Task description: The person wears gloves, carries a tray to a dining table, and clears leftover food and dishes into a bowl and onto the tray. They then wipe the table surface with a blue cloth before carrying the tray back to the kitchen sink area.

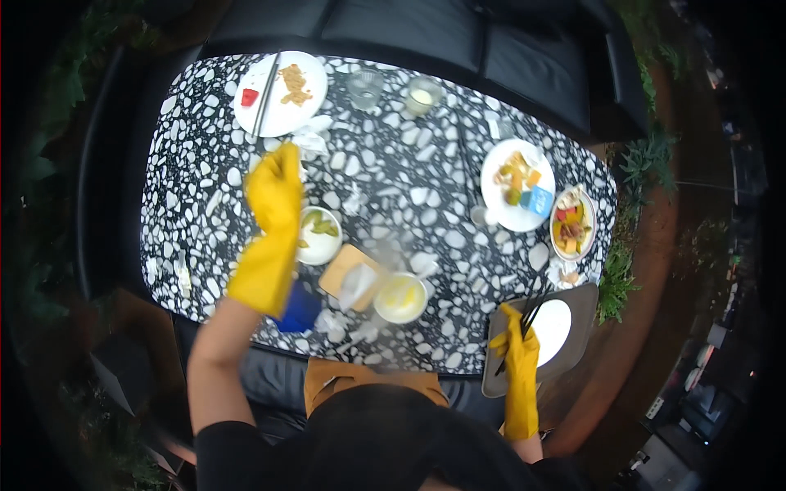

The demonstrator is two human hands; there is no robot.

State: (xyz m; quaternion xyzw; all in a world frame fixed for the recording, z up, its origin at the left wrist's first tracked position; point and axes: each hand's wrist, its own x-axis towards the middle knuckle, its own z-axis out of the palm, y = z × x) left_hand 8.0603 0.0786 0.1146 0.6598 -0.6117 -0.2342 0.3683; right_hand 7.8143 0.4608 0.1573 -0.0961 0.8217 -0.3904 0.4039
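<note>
Yellow-gloved right fingers (513, 322) hold slim black chopsticks (534, 310).

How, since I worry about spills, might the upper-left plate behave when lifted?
The plate would probably stay stiff, its rim evenly round. Chopsticks across it could roll if tilted; the loose-looking food might slide.

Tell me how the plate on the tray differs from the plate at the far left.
The tray plate sits on a grey-brown tray; the far-left plate sits directly on the table. The tray plate looks bare; the far-left plate holds brownish food and something red, with chopsticks lying across it. Both are white.
</note>
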